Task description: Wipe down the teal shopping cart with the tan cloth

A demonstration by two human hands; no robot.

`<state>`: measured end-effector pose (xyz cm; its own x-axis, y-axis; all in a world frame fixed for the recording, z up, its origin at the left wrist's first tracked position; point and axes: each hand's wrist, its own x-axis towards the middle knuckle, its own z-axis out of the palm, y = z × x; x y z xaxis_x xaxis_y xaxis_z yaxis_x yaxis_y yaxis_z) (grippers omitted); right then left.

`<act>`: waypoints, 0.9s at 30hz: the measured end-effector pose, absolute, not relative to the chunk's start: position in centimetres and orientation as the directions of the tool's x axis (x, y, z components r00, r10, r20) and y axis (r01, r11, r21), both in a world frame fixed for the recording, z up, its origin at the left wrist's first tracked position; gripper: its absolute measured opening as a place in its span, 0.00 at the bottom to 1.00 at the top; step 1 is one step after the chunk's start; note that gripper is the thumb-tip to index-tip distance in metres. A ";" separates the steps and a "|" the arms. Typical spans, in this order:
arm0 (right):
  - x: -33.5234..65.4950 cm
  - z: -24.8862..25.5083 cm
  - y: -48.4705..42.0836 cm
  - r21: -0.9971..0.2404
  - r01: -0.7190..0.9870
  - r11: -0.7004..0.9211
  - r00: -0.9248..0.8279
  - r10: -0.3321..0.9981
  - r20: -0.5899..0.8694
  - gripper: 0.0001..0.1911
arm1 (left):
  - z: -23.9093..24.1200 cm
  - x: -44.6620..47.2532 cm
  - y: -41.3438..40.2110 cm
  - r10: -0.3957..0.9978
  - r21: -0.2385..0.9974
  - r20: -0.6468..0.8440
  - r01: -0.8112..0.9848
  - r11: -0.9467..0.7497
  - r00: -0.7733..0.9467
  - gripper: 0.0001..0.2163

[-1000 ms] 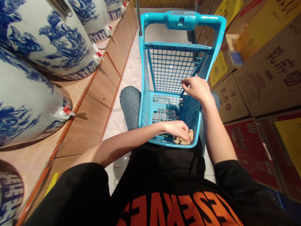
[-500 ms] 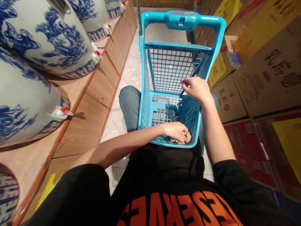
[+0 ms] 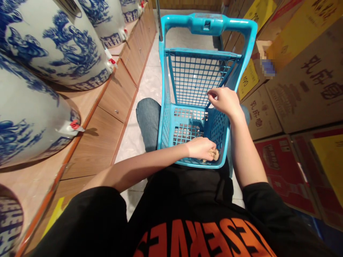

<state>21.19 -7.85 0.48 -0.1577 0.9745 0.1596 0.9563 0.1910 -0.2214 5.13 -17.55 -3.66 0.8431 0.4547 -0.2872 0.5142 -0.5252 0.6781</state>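
Observation:
A turquoise plastic shopping basket (image 3: 167, 89) rests on my lap with its handle (image 3: 206, 23) raised at the far end. My left hand (image 3: 201, 148) is inside the basket at its near right corner, fingers closed on a crumpled tan cloth (image 3: 214, 155) pressed against the basket wall. My right hand (image 3: 225, 101) grips the basket's right rim with its fingers curled over the edge. The rest of the basket's grid floor is bare.
Large blue-and-white ceramic jars (image 3: 61, 43) with red-tipped white taps (image 3: 71, 126) stand on a wooden counter (image 3: 107, 107) to the left. Stacked cardboard boxes (image 3: 302, 78) line the right. A pale tiled aisle (image 3: 150, 82) runs ahead between them.
My left hand has bunched the tan cloth tighter and shifted it slightly within the basket's near right corner. My right hand has stayed on the rim.

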 end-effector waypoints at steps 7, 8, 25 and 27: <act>21.2 0.4 -7.8 -0.231 0.952 0.200 -0.163 0.972 0.168 0.19 | -2.8 4.6 -16.7 0.280 0.871 -0.292 0.376 -0.317 0.914 0.07; 21.2 0.3 -7.7 -0.231 0.952 0.201 -0.163 0.971 0.173 0.19 | -2.8 4.6 -16.6 0.273 0.870 -0.290 0.372 -0.324 0.917 0.08; 21.1 0.4 -7.7 -0.174 0.968 0.182 -0.153 0.975 0.163 0.18 | -3.1 4.9 -17.3 0.507 0.554 -0.229 0.539 -0.635 0.831 0.12; 21.0 0.4 -7.8 -0.171 0.970 0.174 -0.146 0.975 0.165 0.18 | -3.1 5.1 -17.0 0.576 0.533 -0.194 0.579 -0.617 0.794 0.12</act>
